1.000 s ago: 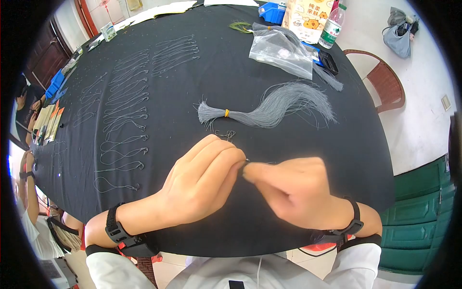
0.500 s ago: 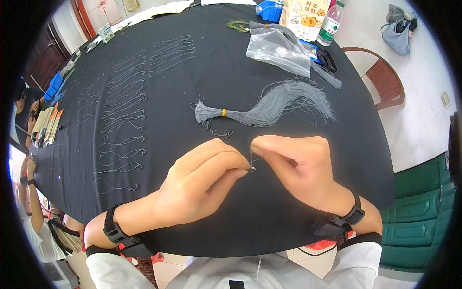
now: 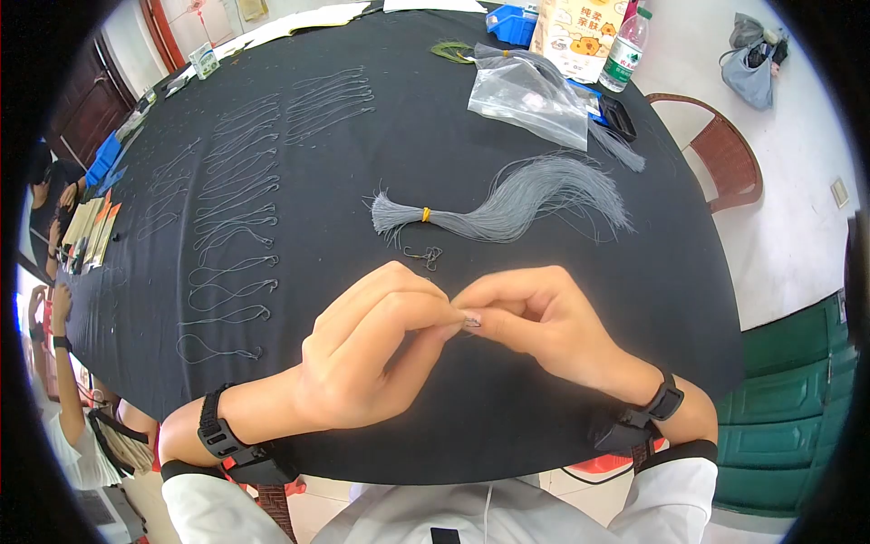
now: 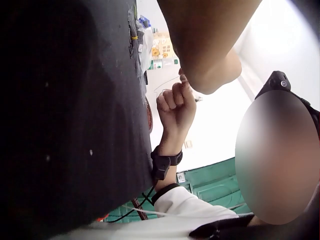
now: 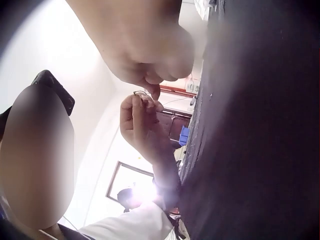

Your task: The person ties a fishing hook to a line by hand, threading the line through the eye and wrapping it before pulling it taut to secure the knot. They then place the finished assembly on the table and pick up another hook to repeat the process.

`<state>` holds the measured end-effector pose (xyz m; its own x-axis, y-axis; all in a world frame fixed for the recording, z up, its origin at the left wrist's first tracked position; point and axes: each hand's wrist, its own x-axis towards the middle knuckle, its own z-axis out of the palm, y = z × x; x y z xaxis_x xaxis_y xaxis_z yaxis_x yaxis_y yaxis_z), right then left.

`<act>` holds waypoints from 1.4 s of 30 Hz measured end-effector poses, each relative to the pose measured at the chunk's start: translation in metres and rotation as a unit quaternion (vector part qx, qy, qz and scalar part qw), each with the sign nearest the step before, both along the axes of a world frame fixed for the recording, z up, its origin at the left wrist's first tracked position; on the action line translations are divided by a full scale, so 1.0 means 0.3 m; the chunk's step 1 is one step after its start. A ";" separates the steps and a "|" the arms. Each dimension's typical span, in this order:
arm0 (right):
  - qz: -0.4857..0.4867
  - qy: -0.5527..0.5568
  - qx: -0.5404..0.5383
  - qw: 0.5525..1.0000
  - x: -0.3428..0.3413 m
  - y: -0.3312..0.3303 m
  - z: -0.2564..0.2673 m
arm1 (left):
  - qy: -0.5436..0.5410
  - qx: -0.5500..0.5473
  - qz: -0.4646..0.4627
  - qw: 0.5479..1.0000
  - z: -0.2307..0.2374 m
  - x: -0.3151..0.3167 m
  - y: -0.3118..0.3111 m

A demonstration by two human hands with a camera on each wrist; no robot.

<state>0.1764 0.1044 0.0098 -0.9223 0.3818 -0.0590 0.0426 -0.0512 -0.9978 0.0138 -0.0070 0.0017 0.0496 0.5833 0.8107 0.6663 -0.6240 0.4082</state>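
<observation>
Over the near part of the table, my left hand [image 3: 372, 349] pinches a fish hook between thumb and fingertips; the hook's curved wire [image 5: 140, 93] shows at those fingers in the right wrist view. My right hand [image 3: 566, 331] meets it fingertip to fingertip, thumb and forefinger pinching fine grey line at the hook. A thin strand of line [image 4: 162, 90] arcs beside the right hand in the left wrist view. Most of the hook is hidden by the fingers. Just beyond the hands lies a small pile of loose hooks [image 3: 430, 257].
Behind the hooks lies a bundle of grey line [image 3: 471, 223] tied with a yellow band. Rows of looped lines with hooks [image 3: 237, 213] cover the left side. A clear plastic bag [image 3: 530, 100], a water bottle [image 3: 625, 53] and a blue box [image 3: 512, 24] stand farther back.
The right hand swung up and away from the left hand, drawing a strand of line, then came back to the left fingertips. The left hand has barely moved.
</observation>
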 end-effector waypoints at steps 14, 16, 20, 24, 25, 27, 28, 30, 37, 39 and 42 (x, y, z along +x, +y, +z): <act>-0.114 0.072 0.392 0.910 0.013 -0.105 -0.016 | 0.016 -0.025 0.062 0.998 -0.012 -0.006 -0.001; -0.105 0.109 0.486 0.861 0.011 -0.104 -0.024 | 0.025 -0.036 0.061 0.997 -0.015 -0.006 -0.004; -0.090 0.118 0.584 0.798 0.020 -0.101 -0.009 | 0.042 -0.029 0.053 0.997 -0.020 -0.004 -0.001; -0.122 0.140 0.637 0.748 0.031 -0.076 0.025 | 0.067 -0.024 0.033 0.997 -0.016 -0.011 0.006; -0.135 0.145 0.646 0.737 0.031 -0.060 0.030 | 0.074 -0.024 0.029 0.997 -0.016 -0.014 0.007; -0.154 0.141 0.622 0.755 0.029 -0.033 0.036 | 0.077 -0.021 0.016 0.997 -0.016 -0.017 0.011; -0.163 0.138 0.614 0.760 0.024 -0.021 0.032 | 0.078 -0.022 0.008 0.997 -0.018 -0.016 0.012; -0.172 0.134 0.586 0.780 0.015 0.002 0.015 | 0.066 -0.022 -0.005 0.998 -0.018 -0.013 0.011; -0.174 0.132 0.531 0.819 0.002 0.024 -0.005 | 0.024 -0.084 -0.024 0.996 -0.004 -0.016 0.005; -0.174 0.132 0.533 0.818 0.002 0.025 -0.003 | 0.017 -0.096 -0.025 0.995 0.001 -0.014 0.002; -0.174 0.132 0.529 0.820 0.003 0.024 -0.001 | 0.012 -0.105 -0.024 0.994 0.002 -0.012 0.000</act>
<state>0.1772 0.1115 0.0096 -0.6735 0.3337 0.6596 -0.0156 0.8857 -0.4640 0.0103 -0.0070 0.0022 0.0991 0.7357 0.6700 0.6494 -0.5580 0.5166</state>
